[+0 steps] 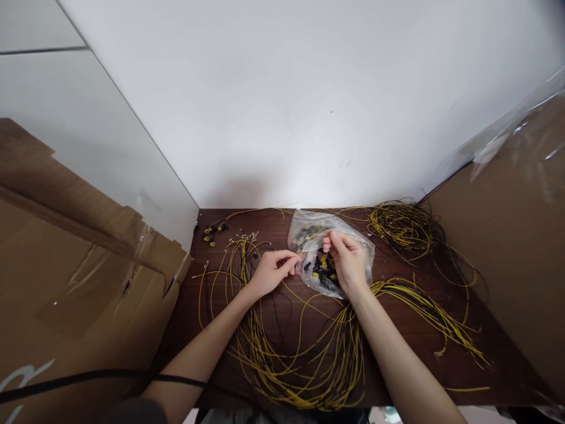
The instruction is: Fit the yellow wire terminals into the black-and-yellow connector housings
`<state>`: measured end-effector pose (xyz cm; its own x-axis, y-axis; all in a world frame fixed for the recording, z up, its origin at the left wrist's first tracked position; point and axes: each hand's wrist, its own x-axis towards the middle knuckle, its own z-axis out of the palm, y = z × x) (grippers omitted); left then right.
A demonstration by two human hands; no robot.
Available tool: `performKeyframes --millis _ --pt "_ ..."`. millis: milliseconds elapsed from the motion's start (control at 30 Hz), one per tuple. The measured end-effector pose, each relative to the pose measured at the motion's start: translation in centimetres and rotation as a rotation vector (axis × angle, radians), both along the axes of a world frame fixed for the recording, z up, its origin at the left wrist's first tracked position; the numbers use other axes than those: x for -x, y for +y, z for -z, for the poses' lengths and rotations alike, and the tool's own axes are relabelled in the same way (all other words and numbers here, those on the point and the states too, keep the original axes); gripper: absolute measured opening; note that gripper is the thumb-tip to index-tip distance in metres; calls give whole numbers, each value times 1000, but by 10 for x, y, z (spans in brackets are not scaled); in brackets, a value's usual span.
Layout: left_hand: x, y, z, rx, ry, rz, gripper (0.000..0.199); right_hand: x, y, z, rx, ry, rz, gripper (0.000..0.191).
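Observation:
My left hand [273, 272] is closed in a pinch at the left edge of a clear plastic bag [304, 221]. My right hand [348, 259] is pinched too, above the bag's right half. A thin yellow wire [314, 236] runs between the fingertips of both hands; its ends are too small to make out. Inside the bag lie several small black and yellow parts [324, 268]. Below my hands, a large bundle of yellow and black wires [304, 388] loops across the table. Small pale tips [249, 237] show at its upper left end.
On the brown table [273, 318], loose black and yellow pieces [212, 235] lie at the back left. A tangled wire coil [399, 229] sits at the back right, near a wire bundle [435, 315]. Cardboard [79, 282] stands left, another box [512, 235] right. A black cable [101, 374] crosses my left forearm.

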<state>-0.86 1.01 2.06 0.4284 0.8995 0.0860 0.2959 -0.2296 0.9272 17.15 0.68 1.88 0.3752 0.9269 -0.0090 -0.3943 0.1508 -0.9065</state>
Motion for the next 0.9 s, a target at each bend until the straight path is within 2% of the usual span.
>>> performKeyframes --millis 100,167,900 --pt "0 0 0 -12 -15 13 26 8 -3 0 47 -90 -152 27" --pt "0 0 1 -15 -24 19 26 12 -5 -1 68 -146 -197 25" --pt "0 1 2 -29 -12 25 25 11 -5 0 65 -206 -229 21"
